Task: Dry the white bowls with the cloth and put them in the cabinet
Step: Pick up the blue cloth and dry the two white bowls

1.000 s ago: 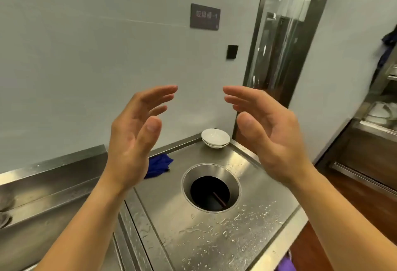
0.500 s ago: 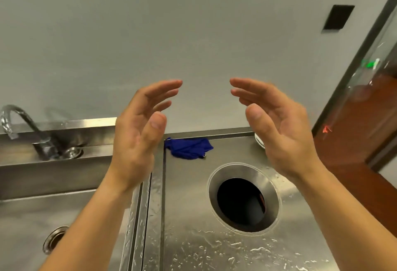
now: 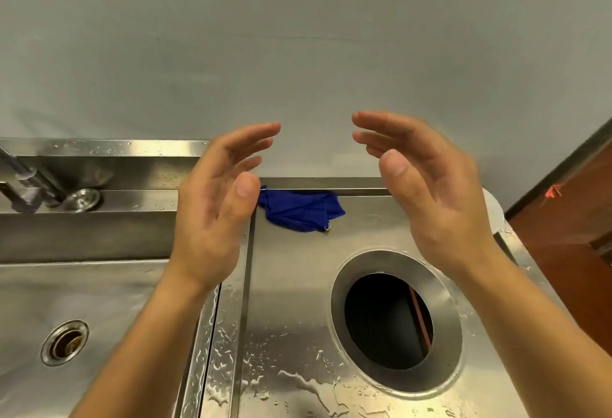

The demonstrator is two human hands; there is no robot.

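A crumpled blue cloth (image 3: 299, 211) lies on the wet steel counter (image 3: 291, 285) against the back ledge. My left hand (image 3: 215, 205) and my right hand (image 3: 430, 195) hover above the counter, palms facing each other, fingers relaxed, holding nothing. The cloth sits between and below them. Only a sliver of the white bowls (image 3: 494, 209) shows at the counter's back right corner, mostly hidden behind my right hand.
A round waste opening (image 3: 387, 318) is cut into the counter in front of the cloth. A steel sink (image 3: 66, 344) with a drain lies to the left, its tap (image 3: 26, 186) at the back. Reddish-brown floor shows at the right.
The view has swung left and down, so the doorway left the frame and the sink came in. The bowls slid behind my right hand. Both hands stay raised and empty.
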